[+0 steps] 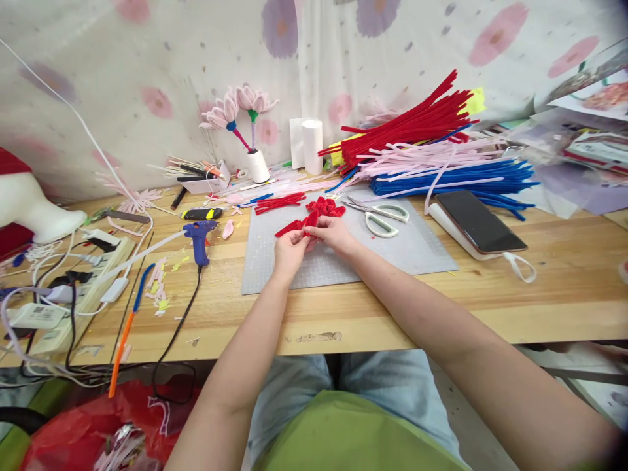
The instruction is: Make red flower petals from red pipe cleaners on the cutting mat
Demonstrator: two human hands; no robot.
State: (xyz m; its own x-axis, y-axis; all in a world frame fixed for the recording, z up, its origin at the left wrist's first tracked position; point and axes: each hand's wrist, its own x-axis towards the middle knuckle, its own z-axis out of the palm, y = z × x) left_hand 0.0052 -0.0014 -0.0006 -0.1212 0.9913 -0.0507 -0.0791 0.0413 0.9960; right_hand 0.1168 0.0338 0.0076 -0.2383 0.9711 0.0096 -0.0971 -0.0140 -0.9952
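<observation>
My left hand [290,251] and my right hand [331,233] meet over a grey cutting mat [265,273]. Both are closed in a pinch on a bent red pipe cleaner [310,220], partly hidden by the fingers. Just beyond them lies a clump of looped red pipe-cleaner pieces [326,206]. Short cut red pipe cleaners [280,203] rest at the mat's back left, and others [288,227] lie beside my left hand. To the right of my right hand is a pair of scissors [381,229] with pale handles.
A blue glue gun [198,239] stands left of the mat, its cord running off the table edge. Bundles of red [407,131], pink and blue pipe cleaners [456,180] lie behind right. A phone [481,221] rests on a stand. Pink flowers [252,101] stand in a white holder; a power strip [93,281] is far left.
</observation>
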